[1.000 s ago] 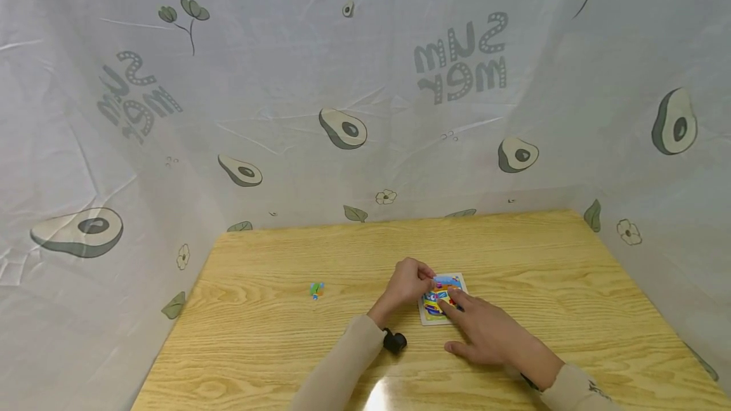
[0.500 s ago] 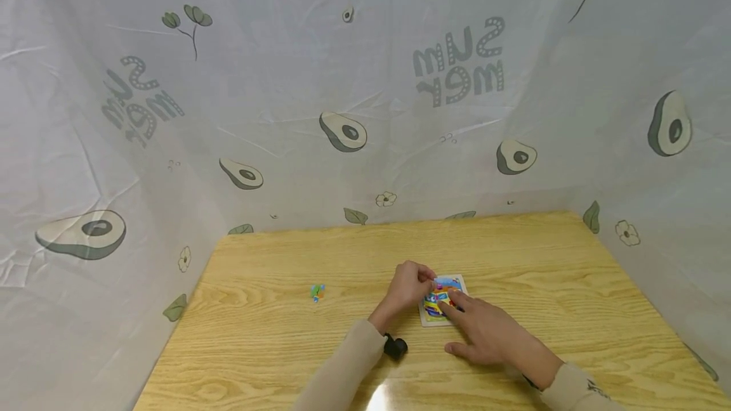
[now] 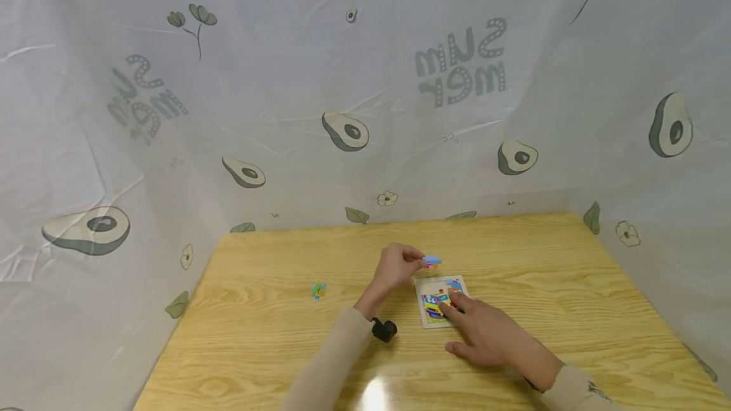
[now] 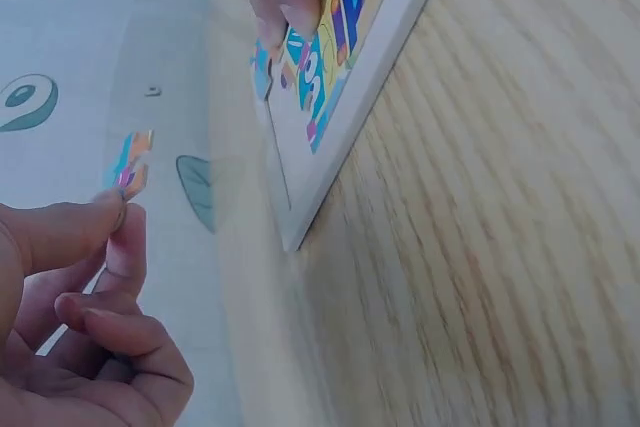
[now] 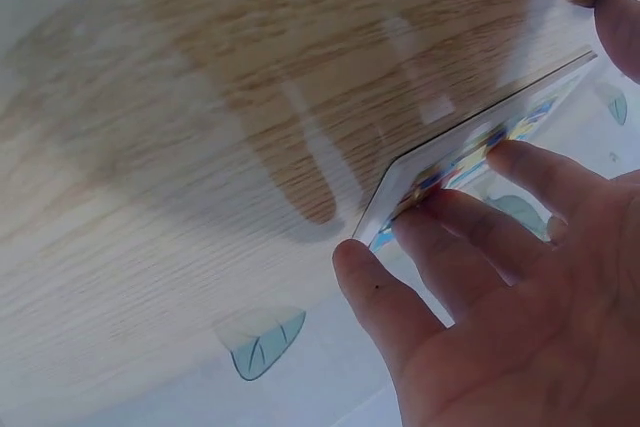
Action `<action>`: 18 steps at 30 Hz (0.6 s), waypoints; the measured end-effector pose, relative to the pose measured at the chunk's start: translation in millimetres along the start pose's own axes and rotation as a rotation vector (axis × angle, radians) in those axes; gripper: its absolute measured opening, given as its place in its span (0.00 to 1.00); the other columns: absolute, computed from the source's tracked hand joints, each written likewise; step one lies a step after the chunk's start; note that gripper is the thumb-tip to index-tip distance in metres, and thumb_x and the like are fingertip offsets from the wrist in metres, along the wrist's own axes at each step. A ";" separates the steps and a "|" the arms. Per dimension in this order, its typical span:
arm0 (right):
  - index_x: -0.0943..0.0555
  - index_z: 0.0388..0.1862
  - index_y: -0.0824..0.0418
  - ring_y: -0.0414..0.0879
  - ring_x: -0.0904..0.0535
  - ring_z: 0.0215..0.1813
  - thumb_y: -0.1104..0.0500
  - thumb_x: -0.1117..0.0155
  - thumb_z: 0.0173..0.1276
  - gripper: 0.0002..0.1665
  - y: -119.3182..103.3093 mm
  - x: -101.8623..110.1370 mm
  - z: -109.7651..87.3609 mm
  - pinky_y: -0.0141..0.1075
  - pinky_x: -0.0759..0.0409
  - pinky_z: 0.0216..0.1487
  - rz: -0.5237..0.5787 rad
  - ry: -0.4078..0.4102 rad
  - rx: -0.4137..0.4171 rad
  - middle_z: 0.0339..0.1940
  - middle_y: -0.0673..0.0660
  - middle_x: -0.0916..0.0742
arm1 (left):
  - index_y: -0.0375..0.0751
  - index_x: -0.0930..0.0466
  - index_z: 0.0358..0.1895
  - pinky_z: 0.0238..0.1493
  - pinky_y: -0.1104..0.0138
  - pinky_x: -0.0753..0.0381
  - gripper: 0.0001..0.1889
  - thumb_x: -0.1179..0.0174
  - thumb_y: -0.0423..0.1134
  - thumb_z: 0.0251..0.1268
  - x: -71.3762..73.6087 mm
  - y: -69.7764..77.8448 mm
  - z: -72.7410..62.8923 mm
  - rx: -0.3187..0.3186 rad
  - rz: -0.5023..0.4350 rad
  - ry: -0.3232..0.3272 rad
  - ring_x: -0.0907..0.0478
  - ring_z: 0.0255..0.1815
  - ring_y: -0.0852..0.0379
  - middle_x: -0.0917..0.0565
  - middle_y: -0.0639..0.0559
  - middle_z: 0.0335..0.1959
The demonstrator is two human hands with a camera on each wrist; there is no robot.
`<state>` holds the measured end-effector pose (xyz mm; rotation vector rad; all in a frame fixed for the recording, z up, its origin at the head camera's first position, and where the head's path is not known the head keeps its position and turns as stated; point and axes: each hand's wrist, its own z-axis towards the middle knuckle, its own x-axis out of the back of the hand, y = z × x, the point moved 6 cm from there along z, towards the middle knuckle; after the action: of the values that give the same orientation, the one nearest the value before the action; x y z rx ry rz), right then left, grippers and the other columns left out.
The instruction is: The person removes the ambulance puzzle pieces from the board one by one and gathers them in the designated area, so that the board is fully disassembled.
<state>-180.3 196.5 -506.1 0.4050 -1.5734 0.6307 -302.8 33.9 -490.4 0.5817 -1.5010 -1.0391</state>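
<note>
A small jigsaw puzzle (image 3: 431, 313) with a pale frame lies on the table, showing a colourful cartoon vehicle; its upper left part is bare backing. My left hand (image 3: 395, 266) pinches a blue, orange and pink puzzle piece (image 3: 432, 261) between thumb and forefinger, raised just beyond the frame's far edge. In the left wrist view this piece (image 4: 130, 162) is apart from the puzzle, and the other fingers curl loosely. My right hand (image 3: 485, 332) rests with spread, fairly straight fingertips on the puzzle's right side, hiding part of the picture.
A green, blue and orange puzzle piece (image 3: 318, 290) lies alone on the wooden table (image 3: 268, 347) to the left. A pale curtain (image 3: 274, 81) printed with avocados hangs behind the table and along its sides. A black wrist camera (image 3: 384, 330) sits on the left wrist.
My left hand has lifted a piece out of the puzzle's upper left and moved up and slightly left with it, baring the backing. The right hand has stayed in place.
</note>
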 end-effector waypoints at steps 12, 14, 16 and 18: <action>0.28 0.78 0.60 0.67 0.23 0.74 0.35 0.33 0.71 0.46 2.1 -1.7 0.8 0.61 0.21 0.67 0.036 -0.017 -0.021 0.78 0.71 0.26 | 0.42 0.07 0.47 0.33 0.71 0.19 0.09 0.32 0.40 0.73 31.3 -10.8 -12.1 0.020 -0.023 0.022 0.14 0.38 0.60 0.07 0.47 0.44; 0.28 0.78 0.60 0.69 0.23 0.73 0.34 0.33 0.71 0.46 3.3 -2.0 0.5 0.62 0.22 0.67 0.047 -0.016 -0.026 0.78 0.71 0.26 | 0.41 0.07 0.48 0.35 0.69 0.16 0.09 0.32 0.39 0.72 36.3 -12.4 -14.1 0.023 -0.044 0.015 0.11 0.40 0.54 0.07 0.45 0.43; 0.28 0.78 0.60 0.71 0.23 0.72 0.34 0.32 0.71 0.47 4.8 -2.9 0.7 0.64 0.22 0.67 0.058 -0.018 -0.030 0.79 0.71 0.27 | 0.39 0.08 0.49 0.38 0.65 0.13 0.09 0.31 0.38 0.72 41.4 -14.1 -16.3 0.031 -0.070 0.007 0.09 0.42 0.47 0.07 0.44 0.42; 0.28 0.79 0.59 0.72 0.24 0.72 0.34 0.32 0.71 0.47 5.2 -4.0 1.0 0.64 0.23 0.68 0.069 -0.022 -0.032 0.79 0.71 0.27 | 0.38 0.08 0.49 0.42 0.58 0.10 0.10 0.30 0.38 0.70 46.1 -17.6 -18.6 0.039 -0.103 -0.002 0.09 0.43 0.41 0.07 0.42 0.40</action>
<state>-183.9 199.5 -510.8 0.3359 -1.6215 0.6551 -298.3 -18.1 -482.6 0.6919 -1.5087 -1.0915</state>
